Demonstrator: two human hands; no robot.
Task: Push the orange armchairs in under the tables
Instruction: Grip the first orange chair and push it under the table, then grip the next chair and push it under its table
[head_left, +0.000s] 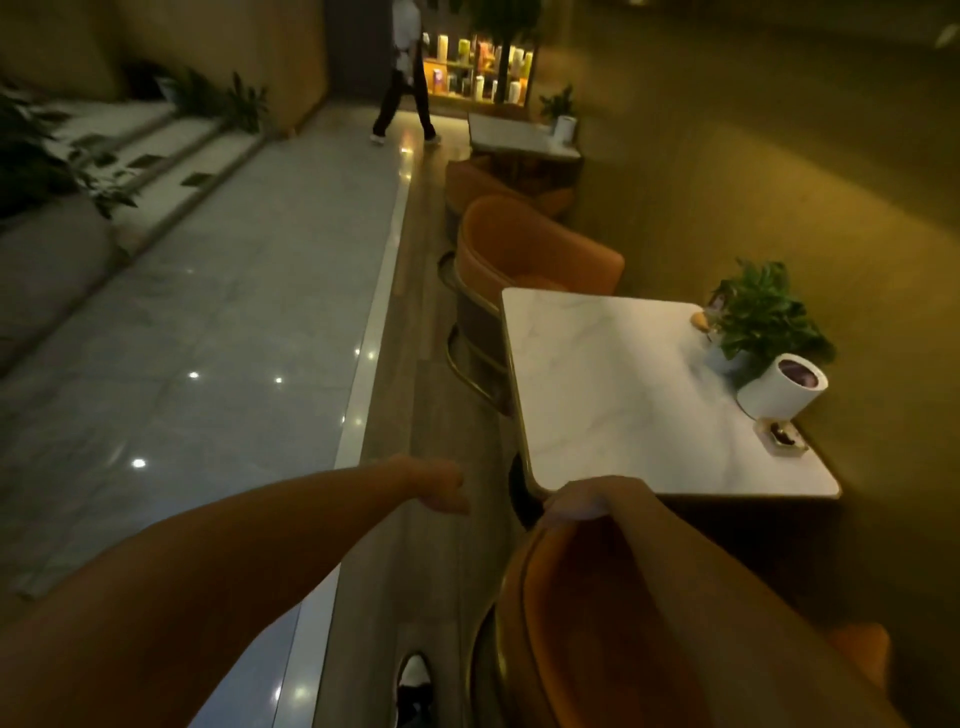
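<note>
An orange armchair (582, 613) stands right below me at the near end of a white marble table (623, 384). My right hand (582, 501) is closed over the top edge of its backrest, close to the table's near corner. My left hand (441, 486) hangs free over the floor to the left of the chair, fingers loosely curled and holding nothing. A second orange armchair (519, 244) sits at the table's far end, its seat partly under the top. A third orange armchair (478, 182) stands beyond it by a farther table (514, 137).
On the near table, against the wall, stand a potted plant (763, 317), a white cylinder (784, 389) and a small tray (782, 439). A glossy tiled aisle (208, 338) runs on the left beside steps with plants. A person (405, 73) walks far ahead. My shoe (415, 675) shows below.
</note>
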